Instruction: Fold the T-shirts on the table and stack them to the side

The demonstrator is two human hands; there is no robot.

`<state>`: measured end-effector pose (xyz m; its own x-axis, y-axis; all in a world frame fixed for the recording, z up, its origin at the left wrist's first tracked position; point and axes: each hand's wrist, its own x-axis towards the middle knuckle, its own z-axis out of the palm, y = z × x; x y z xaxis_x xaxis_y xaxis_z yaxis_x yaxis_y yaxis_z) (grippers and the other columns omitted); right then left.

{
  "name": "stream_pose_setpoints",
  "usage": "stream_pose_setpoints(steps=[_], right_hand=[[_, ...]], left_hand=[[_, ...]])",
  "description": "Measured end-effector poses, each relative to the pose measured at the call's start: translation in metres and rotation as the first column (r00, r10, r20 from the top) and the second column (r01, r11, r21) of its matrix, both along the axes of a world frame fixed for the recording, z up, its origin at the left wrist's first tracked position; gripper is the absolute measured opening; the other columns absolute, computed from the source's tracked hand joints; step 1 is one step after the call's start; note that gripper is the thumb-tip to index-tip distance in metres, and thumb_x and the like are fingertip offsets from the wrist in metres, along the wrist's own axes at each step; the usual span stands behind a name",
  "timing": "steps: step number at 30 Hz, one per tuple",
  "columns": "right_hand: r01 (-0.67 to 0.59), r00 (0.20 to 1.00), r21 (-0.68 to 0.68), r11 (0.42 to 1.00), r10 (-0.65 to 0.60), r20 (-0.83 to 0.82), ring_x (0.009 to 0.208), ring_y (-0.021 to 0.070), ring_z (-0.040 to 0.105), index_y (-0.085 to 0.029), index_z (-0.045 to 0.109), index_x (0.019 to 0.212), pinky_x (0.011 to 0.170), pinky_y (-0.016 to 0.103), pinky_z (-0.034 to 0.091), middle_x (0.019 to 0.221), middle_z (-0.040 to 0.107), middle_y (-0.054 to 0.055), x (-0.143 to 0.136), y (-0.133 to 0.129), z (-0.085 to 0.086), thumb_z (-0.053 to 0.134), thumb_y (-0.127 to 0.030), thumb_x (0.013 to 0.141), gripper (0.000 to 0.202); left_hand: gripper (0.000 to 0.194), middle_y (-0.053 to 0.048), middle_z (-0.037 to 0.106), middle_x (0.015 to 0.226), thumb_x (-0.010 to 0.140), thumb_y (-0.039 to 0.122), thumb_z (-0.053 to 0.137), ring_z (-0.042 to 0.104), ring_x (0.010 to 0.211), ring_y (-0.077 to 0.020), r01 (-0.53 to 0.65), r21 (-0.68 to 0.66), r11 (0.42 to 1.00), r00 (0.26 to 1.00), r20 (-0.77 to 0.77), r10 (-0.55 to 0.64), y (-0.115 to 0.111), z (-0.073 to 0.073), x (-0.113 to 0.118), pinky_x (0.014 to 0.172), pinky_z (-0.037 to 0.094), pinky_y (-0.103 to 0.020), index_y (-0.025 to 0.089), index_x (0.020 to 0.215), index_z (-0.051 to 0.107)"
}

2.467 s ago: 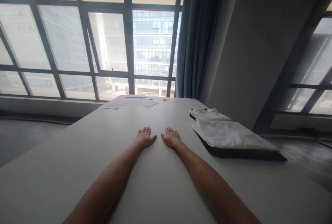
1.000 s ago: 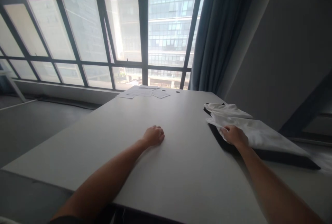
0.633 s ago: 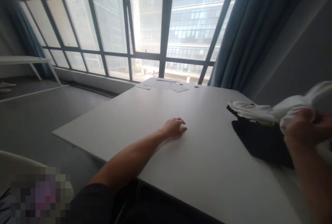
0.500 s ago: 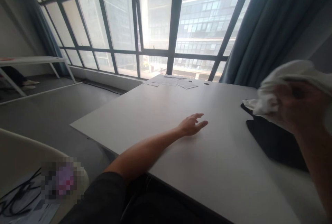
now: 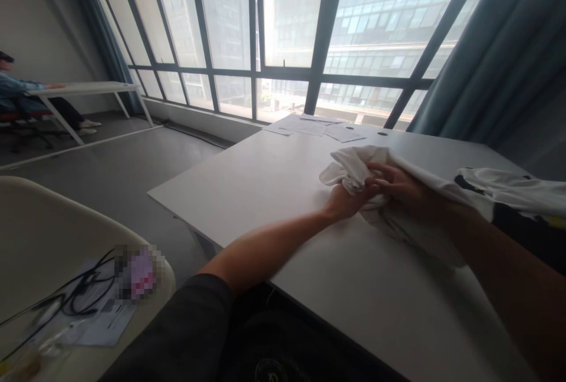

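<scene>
Head view, clock read from its centre: gridded window (image 5: 283, 28) spanning ten to one o'clock, blue-grey curtain (image 5: 490, 58) at two. Pale worktable (image 5: 265, 187) from the centre down to five; cream chair (image 5: 79, 211) at eight. Black fabric (image 5: 513, 223) lying toward four, partly beneath folded white fabric (image 5: 508, 184) at three. White cloth (image 5: 354, 164), perhaps a garment, over the worktable just off centre toward three, bunched at the near-centre end and trailing toward the black fabric; exact contact with the tabletop unclear. Likely light, soft and limp, easily creased, neither fragile nor very slippery; best taken by an edge or a gathered fold, with the trailing length supported against sagging. Paper sheets (image 5: 305, 127) at one, well apart from the cloth. Right hand (image 5: 404, 187) toward three, fingers bent over the bunch, apparently pinching a fold. Left hand (image 5: 347, 202) just below the bunch, thumb toward three, fingers hidden by cloth, so closure impossible to judge. Smallest, round cable holes (image 5: 382, 134) at two.
</scene>
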<state>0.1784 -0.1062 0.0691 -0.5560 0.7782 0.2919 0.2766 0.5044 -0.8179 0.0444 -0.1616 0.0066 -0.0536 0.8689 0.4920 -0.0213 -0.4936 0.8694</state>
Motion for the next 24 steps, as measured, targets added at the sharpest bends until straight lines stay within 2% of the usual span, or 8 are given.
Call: stream_pose_setpoints(steps=[3, 6, 8, 11, 14, 19, 22, 24], right_hand=[[-0.122, 0.989, -0.073, 0.990, 0.128, 0.071, 0.078, 0.0237, 0.070, -0.017, 0.063, 0.117, 0.071, 0.036, 0.057, 0.087, 0.073, 0.008, 0.006, -0.007, 0.041, 0.079, -0.047, 0.069, 0.059], [-0.112, 0.993, 0.300, 0.947, 0.099, 0.059, 0.083, 0.0228, 0.069, -0.018, 0.065, 0.116, 0.074, 0.035, 0.056, 0.097, 0.073, 0.009, 0.005, -0.016, 0.067, 0.083, -0.042, 0.064, 0.061], [0.055, 0.997, 0.546, 0.836, -0.071, 0.008, 0.088, 0.0238, 0.068, -0.016, 0.066, 0.111, 0.078, 0.035, 0.055, 0.104, 0.072, 0.012, 0.002, -0.020, 0.068, 0.080, -0.036, 0.068, 0.049], [0.278, 0.900, 0.647, 0.710, -0.428, 0.082, 0.092, 0.0306, 0.069, -0.012, 0.067, 0.101, 0.076, 0.036, 0.053, 0.099, 0.073, 0.016, 0.005, -0.022, 0.046, 0.068, -0.023, 0.076, 0.028], [0.234, 0.735, 0.562, 0.793, -0.523, 0.431, 0.091, 0.0333, 0.071, -0.012, 0.070, 0.089, 0.071, 0.033, 0.052, 0.092, 0.075, 0.016, 0.014, -0.027, 0.015, 0.061, -0.017, 0.077, 0.015], [0.173, 0.548, 0.444, 0.879, -0.460, 0.698, 0.087, 0.0318, 0.072, -0.017, 0.074, 0.084, 0.070, 0.032, 0.051, 0.092, 0.075, 0.016, 0.016, -0.071, -0.016, 0.062, -0.022, 0.078, 0.014], [-0.013, 0.602, 0.330, 0.944, -0.256, 0.757, 0.085, 0.0285, 0.071, -0.016, 0.075, 0.084, 0.070, 0.031, 0.051, 0.093, 0.075, 0.015, 0.007, -0.097, -0.009, 0.067, -0.027, 0.078, 0.015], [-0.225, 0.619, 0.084, 0.971, 0.076, 0.782, 0.078, 0.0233, 0.070, -0.017, 0.075, 0.085, 0.067, 0.028, 0.050, 0.088, 0.075, 0.011, 0.003, -0.099, 0.002, 0.070, -0.035, 0.078, 0.020]], left_hand=[[0.029, -0.015, 0.071, 0.109, 0.088, 0.032, 0.067, 0.067, 0.102, -0.0238, -0.083, 0.211, 0.974, 0.986, -0.122, 0.111, -0.003, 0.015, -0.008, 0.090, 0.056, -0.035, 0.011, 0.108, 0.066], [0.027, -0.015, 0.071, 0.107, 0.082, 0.030, 0.072, 0.065, 0.108, -0.0268, -0.161, 0.383, 0.909, 0.921, -0.272, 0.278, 0.002, 0.029, -0.026, 0.097, 0.051, -0.038, 0.012, 0.101, 0.068], [0.022, -0.013, 0.072, 0.100, 0.078, 0.031, 0.074, 0.065, 0.105, -0.0280, -0.178, 0.410, 0.895, 0.878, -0.344, 0.332, 0.008, 0.035, -0.041, 0.096, 0.050, -0.040, 0.013, 0.090, 0.069], [0.028, -0.007, 0.071, 0.083, 0.076, 0.041, 0.073, 0.066, 0.085, -0.0236, -0.257, 0.292, 0.921, 0.890, -0.301, 0.343, 0.015, 0.036, -0.067, 0.081, 0.054, -0.036, 0.014, 0.077, 0.067], [0.034, -0.002, 0.065, 0.066, 0.062, 0.043, 0.080, 0.064, 0.072, -0.0204, -0.294, 0.008, 0.956, 0.918, -0.275, 0.285, 0.016, 0.033, -0.098, 0.070, 0.054, -0.034, 0.013, 0.069, 0.065], [0.033, -0.005, 0.069, 0.081, 0.062, 0.031, 0.073, 0.064, 0.072, -0.0173, -0.282, -0.381, 0.880, 0.955, -0.026, 0.295, 0.011, 0.035, -0.153, 0.066, 0.056, -0.033, 0.013, 0.088, 0.065], [0.042, -0.011, 0.070, 0.096, 0.062, 0.020, 0.068, 0.067, 0.079, -0.0210, -0.494, -0.457, 0.739, 0.864, -0.167, 0.475, 0.007, 0.038, -0.183, 0.068, 0.058, -0.035, 0.009, 0.102, 0.061], [0.055, -0.017, 0.068, 0.110, 0.063, 0.018, 0.069, 0.068, 0.092, -0.0272, -0.676, -0.424, 0.602, 0.736, -0.431, 0.523, 0.005, 0.038, -0.199, 0.075, 0.057, -0.038, 0.006, 0.115, 0.056]])
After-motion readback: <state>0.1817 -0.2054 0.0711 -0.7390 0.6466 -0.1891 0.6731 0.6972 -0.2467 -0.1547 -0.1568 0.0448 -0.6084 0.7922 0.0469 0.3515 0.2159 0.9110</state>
